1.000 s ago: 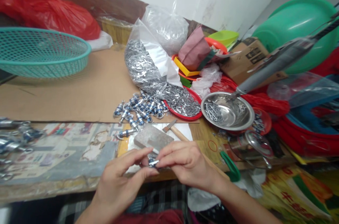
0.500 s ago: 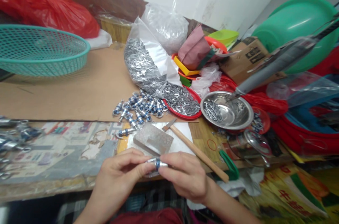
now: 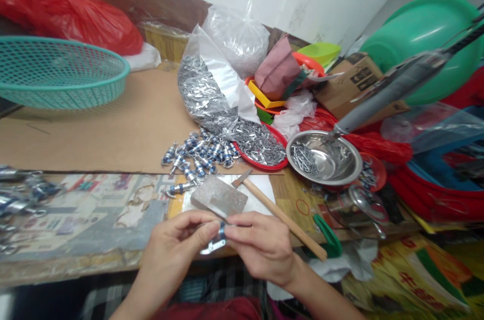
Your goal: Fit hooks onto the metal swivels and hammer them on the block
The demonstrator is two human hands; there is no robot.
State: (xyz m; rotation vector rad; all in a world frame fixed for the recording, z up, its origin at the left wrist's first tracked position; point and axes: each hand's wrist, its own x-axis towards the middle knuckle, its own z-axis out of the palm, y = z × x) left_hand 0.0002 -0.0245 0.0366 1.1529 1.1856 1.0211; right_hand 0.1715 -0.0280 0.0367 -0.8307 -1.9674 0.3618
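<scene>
Between my two hands is a small silver-and-blue metal fitting (image 3: 221,233), with a flat silver tab hanging below it. My left hand (image 3: 177,242) pinches its left end between thumb and fingers. From the other side, the closed fingers of my right hand (image 3: 260,239) grip it, covering much of it. Just beyond the fingertips a grey metal block (image 3: 219,195) lies on white paper. A hammer (image 3: 283,216) with a wooden handle rests to its right. Similar silver-and-blue fittings (image 3: 202,153) are heaped behind the block, and more lie at the far left.
A red dish (image 3: 286,151) holds small metal clips beneath a spilling clear bag (image 3: 204,90). To its right stands a steel bowl (image 3: 355,169) with metal pins, a grey rod-like tool (image 3: 389,90) slanting over it. A turquoise basket (image 3: 68,93) sits on cardboard at the left.
The fitting has turned in my fingers, so its flat silver tab now shows below. My right fingers have shifted slightly left and cover more of it. The things on the bench look unmoved.
</scene>
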